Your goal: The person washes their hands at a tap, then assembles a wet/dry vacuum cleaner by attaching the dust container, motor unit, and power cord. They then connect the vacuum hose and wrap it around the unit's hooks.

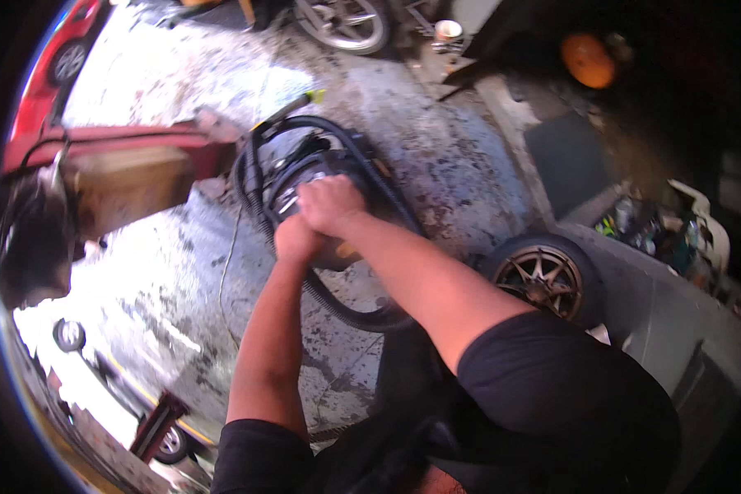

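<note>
Below me on the floor stands a dark canister vacuum cleaner (309, 170) with a ribbed black hose (369, 171) looped around it. A tube with a yellow-green end (314, 97) sticks out past its far side. Over the top of the canister, my right hand (331, 203) is closed, its fingers curled down. Just nearer and to the left, touching it, my left hand (298, 239) is closed too. Both arms reach straight down to the vacuum cleaner. The exact part under my fingers is hidden by the hands.
A wheel with bronze spokes (543, 278) leans by a low grey wall (634, 276) at right. Left stands a red metal beam (140, 138) beside a brown block-like piece (128, 183). Farther off are a red car (45, 86), a spoked wheel (346, 23) and a white bucket (447, 33).
</note>
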Motion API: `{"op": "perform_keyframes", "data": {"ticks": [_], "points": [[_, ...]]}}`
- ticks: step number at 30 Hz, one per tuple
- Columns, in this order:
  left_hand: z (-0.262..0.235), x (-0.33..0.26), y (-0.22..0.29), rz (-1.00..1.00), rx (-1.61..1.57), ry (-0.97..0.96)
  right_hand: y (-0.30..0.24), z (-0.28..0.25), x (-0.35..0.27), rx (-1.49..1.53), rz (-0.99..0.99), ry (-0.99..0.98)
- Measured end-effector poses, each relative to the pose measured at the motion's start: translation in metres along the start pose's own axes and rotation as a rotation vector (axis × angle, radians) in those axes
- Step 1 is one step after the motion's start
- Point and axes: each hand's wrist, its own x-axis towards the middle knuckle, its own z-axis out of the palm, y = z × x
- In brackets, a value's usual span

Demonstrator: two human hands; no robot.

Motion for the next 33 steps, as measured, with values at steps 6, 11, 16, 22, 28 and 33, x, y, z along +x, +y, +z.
{"op": "perform_keyframes", "data": {"ticks": [6,11,16,22,28,33], "points": [[-0.018,0.021,0.032,-0.138,-0.079,-0.037,0.041,-0.092,-0.080,0.171,-0.094,0.193],[-0.025,0.042,0.020,-0.197,-0.212,-0.190,0.133,-0.203,-0.280,0.217,0.499,-0.137],[-0.044,0.049,0.055,-0.307,-0.325,-0.307,0.221,-0.266,-0.482,0.053,0.941,-0.068],[-0.019,0.064,0.089,-0.159,-0.375,-0.192,0.295,-0.265,-0.657,0.110,1.340,-0.266],[-0.052,0.074,0.208,-0.119,-0.184,-0.316,0.310,-0.286,-0.663,0.327,1.237,-0.204],[-0.052,0.074,0.269,0.197,0.201,-0.283,0.354,-0.290,-0.630,0.502,1.132,-0.059]]}}
